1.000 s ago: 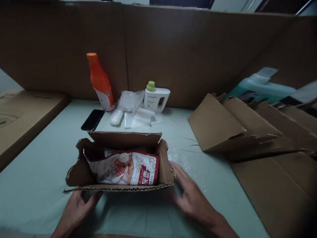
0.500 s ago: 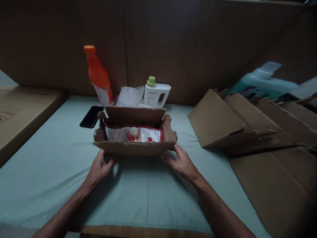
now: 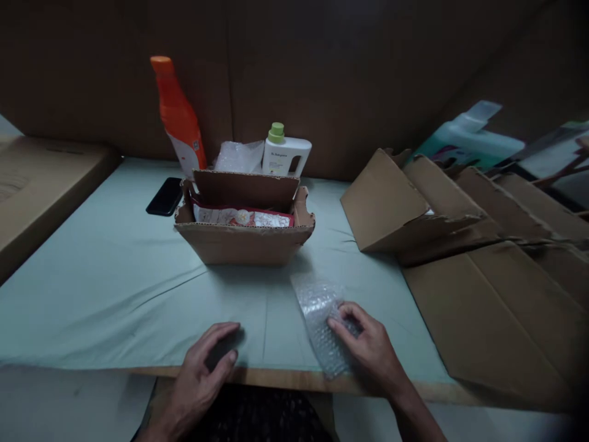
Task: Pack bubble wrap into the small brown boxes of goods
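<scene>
Near the table's front edge, my right hand (image 3: pixel 363 341) pinches a small piece of clear bubble wrap (image 3: pixel 319 313) between thumb and fingers. The wrap's lower end reaches the table edge. To its left, my left hand (image 3: pixel 207 362) hovers with thumb and fingers apart, holding nothing. Beyond both hands an open cardboard box (image 3: pixel 243 242) stands on the green cloth, its back flap raised. A white and red printed packet (image 3: pixel 243 216) lies inside it; whatever is deeper in the box is hidden.
Behind the box stand an orange bottle (image 3: pixel 177 116), more bubble wrap (image 3: pixel 239 157) and a white bottle with a green cap (image 3: pixel 285 153). A black phone (image 3: pixel 164 196) lies left. Several cardboard boxes (image 3: pixel 386 202) and a teal jug (image 3: pixel 469 141) fill the right; a flat carton (image 3: pixel 50 190) lies far left.
Both hands have let go of the cardboard box and drawn back toward the table's front edge. The right hand has taken hold of the bubble wrap. My view has shifted slightly.
</scene>
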A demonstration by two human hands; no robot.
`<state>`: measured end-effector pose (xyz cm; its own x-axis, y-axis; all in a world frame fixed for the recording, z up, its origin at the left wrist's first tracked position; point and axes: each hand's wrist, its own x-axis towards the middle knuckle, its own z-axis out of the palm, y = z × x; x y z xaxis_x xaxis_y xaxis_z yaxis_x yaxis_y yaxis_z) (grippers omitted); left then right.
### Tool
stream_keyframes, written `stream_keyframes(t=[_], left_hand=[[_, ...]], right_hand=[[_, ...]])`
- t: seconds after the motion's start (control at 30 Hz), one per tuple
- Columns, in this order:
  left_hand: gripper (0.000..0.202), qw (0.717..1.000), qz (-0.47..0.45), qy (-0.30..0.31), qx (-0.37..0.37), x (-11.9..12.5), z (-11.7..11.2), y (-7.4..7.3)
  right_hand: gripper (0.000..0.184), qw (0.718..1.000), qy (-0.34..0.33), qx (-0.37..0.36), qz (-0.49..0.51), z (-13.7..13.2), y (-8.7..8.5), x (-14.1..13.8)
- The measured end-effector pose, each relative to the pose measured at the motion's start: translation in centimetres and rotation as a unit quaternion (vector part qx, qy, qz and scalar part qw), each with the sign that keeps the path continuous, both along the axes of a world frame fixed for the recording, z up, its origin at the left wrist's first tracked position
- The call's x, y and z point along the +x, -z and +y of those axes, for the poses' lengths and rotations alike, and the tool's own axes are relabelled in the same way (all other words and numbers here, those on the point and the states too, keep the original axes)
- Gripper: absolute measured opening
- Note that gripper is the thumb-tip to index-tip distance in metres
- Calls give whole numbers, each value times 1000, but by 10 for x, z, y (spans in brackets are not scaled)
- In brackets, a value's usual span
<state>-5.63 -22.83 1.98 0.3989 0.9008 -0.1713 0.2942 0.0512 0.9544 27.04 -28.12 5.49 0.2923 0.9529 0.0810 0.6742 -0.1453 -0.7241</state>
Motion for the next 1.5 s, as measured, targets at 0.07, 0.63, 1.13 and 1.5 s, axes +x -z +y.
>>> stream_keyframes(t=[0.07, 0.63, 1.13, 1.5], left_hand=[[58, 993, -63, 42, -87, 19, -1, -12], [107, 983, -35, -83, -157, 0, 37, -18], [45, 988, 59, -14, 141, -25, 7, -29], [61, 948, 233, 3, 218, 3, 17, 8]], right_hand=[[18, 998, -13, -11, 61, -11, -9, -26], [47, 966, -211, 101, -109, -56, 31, -72], [20, 987, -107, 53, 112, -7, 29, -128], [38, 970, -151, 155, -110, -11, 24, -119]])
